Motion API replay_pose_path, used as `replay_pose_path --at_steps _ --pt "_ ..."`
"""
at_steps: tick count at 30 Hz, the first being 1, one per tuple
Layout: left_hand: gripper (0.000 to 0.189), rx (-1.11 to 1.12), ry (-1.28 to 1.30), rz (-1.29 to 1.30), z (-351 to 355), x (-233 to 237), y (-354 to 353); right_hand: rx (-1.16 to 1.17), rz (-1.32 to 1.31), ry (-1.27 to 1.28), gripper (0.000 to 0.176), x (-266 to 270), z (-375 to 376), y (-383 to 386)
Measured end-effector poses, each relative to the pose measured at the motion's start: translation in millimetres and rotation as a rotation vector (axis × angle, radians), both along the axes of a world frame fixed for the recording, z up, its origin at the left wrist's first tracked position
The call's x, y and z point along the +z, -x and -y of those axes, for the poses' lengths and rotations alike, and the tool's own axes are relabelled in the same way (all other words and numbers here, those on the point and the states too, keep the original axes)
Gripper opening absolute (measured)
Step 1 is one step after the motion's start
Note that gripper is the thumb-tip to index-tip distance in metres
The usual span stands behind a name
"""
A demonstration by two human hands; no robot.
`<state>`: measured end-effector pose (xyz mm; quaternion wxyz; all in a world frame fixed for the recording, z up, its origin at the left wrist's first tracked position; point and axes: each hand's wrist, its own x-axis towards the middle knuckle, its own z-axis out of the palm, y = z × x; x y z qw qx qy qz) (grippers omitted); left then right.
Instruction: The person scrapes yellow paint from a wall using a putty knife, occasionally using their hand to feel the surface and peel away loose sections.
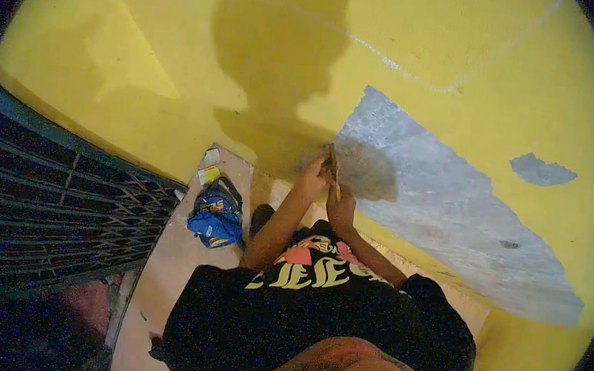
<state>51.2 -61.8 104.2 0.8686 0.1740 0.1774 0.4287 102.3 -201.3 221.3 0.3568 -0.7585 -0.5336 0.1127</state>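
A slim scraper with a dark blade and a yellowish handle is held between both my hands, close in front of the wall. My right hand is closed round its handle end. The fingers of my left hand are closed at the blade, higher up and to the left. Behind them is a yellow wall with a large bare grey patch, its edges ragged. My shadow falls across the wall and the patch's left end.
A blue and black bag lies on a pale ledge at left, with a small yellow and white packet behind it. A dark folding metal gate runs along the left. A smaller grey patch marks the wall at right.
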Motion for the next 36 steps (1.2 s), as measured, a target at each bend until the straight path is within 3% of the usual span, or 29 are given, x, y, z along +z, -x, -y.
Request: replay_pose_path --at_steps 1,2,4,8,10,11,14,16,17,19,23,25,29,31,32,34,36 --pt "0.026 -0.188 -0.015 0.336 -4.6 -2.2 4.9 -0.034 -0.207 -0.008 0.031 10.3 -1.3 1.5" --pt "0.026 -0.19 -0.009 0.334 -7.0 -2.8 1.7 -0.038 -0.208 -0.003 0.031 15.2 -1.9 2.2" --pt "0.025 -0.052 0.241 -0.089 -9.2 9.8 -4.6 0.014 -0.057 -0.035 0.032 21.6 -3.7 1.0" --pt "0.023 -0.154 0.138 0.168 -6.1 16.3 8.1 -0.12 -0.172 -0.005 0.037 19.5 -8.9 -0.7" --pt "0.018 0.023 -0.585 -0.378 7.1 41.3 19.0 -0.057 -0.103 0.001 0.036 17.2 -8.9 -4.4" --pt "0.018 0.02 -0.582 -0.381 6.1 46.6 22.9 -0.059 -0.106 0.004 0.036 17.2 -10.1 -4.2" --pt "0.018 -0.07 -0.394 -0.258 -7.6 46.8 26.9 0.011 -0.115 -0.014 0.03 13.8 -13.6 -5.9" --pt "0.021 -0.178 0.364 0.179 -18.6 50.9 24.8 0.148 0.48 -0.063 0.031 3.5 -19.6 -14.3" --pt "0.021 -0.177 0.365 0.18 -16.5 53.3 22.4 0.15 0.48 -0.062 0.031 -1.1 -19.7 -16.5" --pt "0.014 0.003 -0.031 -0.038 -13.7 21.8 9.5 0.056 0.05 -0.068 0.025 13.8 -20.5 -11.0" --pt "0.014 -0.048 -0.005 0.004 -13.0 14.5 10.7 0.037 0.067 -0.162 0.024 19.6 -15.7 -6.4" --pt "0.02 -0.163 0.24 0.275 -11.1 26.5 15.5 0.077 0.129 -0.245 0.026 19.5 -12.0 -7.0" --pt "0.021 -0.232 0.278 0.082 4.3 53.4 16.7 -0.064 -0.153 -0.047 0.027 27.7 2.4 -1.2" --pt "0.021 -0.045 -0.267 -0.252 15.2 54.1 9.4 -0.128 -0.212 -0.003 0.029 44.8 5.5 4.3" --pt "0.021 -0.044 -0.267 -0.254 13.1 54.2 9.2 -0.128 -0.213 -0.003 0.029 45.7 5.2 5.0" --pt "0.02 -0.168 0.233 -0.051 5.1 74.9 12.2 -0.163 -0.237 -0.013 0.032 44.6 4.7 4.8" --pt "0.022 -0.196 0.16 0.031 -6.2 30.7 8.2 -0.13 -0.201 -0.056 0.033 44.9 3.6 4.6"
